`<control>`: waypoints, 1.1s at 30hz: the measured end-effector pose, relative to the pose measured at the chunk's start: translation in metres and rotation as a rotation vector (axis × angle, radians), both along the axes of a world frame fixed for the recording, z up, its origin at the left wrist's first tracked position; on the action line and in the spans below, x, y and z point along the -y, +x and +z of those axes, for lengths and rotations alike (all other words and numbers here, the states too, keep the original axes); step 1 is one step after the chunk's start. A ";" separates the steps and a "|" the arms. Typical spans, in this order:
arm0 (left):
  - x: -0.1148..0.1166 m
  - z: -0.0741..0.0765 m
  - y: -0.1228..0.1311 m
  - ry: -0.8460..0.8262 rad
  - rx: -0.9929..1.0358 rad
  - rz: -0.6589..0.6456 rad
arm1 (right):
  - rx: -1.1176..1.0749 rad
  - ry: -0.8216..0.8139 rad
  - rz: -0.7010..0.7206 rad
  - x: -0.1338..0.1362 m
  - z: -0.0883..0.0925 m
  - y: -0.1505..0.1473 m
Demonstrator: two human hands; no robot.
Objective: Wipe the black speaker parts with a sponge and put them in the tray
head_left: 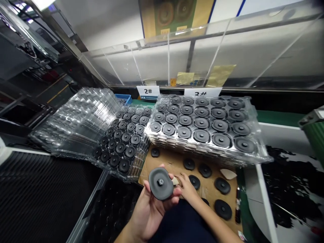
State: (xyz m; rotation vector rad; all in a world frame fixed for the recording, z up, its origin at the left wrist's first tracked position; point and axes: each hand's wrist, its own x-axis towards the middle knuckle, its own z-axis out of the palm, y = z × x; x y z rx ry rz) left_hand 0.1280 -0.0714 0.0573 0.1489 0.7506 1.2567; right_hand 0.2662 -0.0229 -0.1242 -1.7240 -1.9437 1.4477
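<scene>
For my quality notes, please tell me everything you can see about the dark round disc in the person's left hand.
The dark round disc is matte charcoal and looks like rubber. A small grey metal-looking stud stands at its centre; finer detail is too small to tell. It is held tilted, face towards the camera, its edge gripped by the thumb and fingers of the left hand. The right hand is close by its other edge.

A white card (148, 91) at the far edge reads "2#"; just right of it, a second white card (203, 92) reads "3#", partly hidden behind a clear plastic tray (249, 108).
</scene>
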 end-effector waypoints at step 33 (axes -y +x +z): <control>0.001 -0.031 -0.008 0.026 -0.928 -0.347 | -0.357 0.417 0.075 0.027 0.130 0.040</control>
